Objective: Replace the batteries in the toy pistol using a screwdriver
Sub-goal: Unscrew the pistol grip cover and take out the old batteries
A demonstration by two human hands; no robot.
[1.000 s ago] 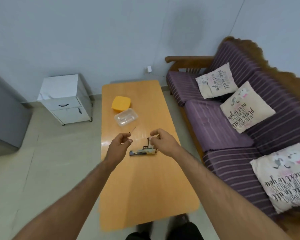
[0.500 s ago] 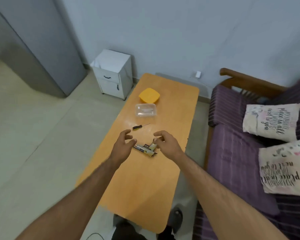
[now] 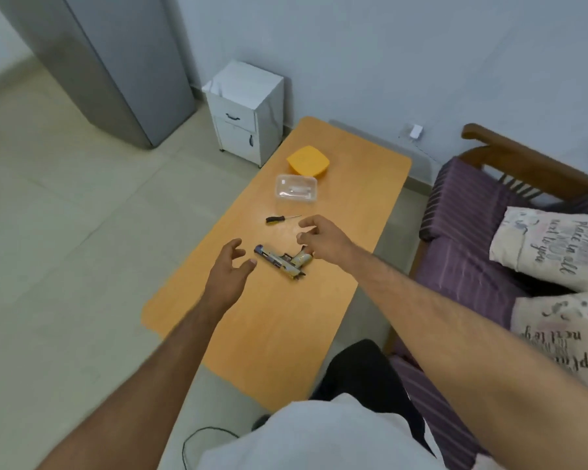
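Toy pistol lies mid-surface between both empty, loosely spread hands, barrel end toward the left hand, handle end just under the right hand; screwdriver lies beyond toward the far edge, nearer the right.

Toy pistol flat on the orange table, left hand loose-fingered beside its muzzle, right hand above the grip, holding nothing, screwdriver just beyond, clear container, yellow lid.

Pistol grip partly behind fingers
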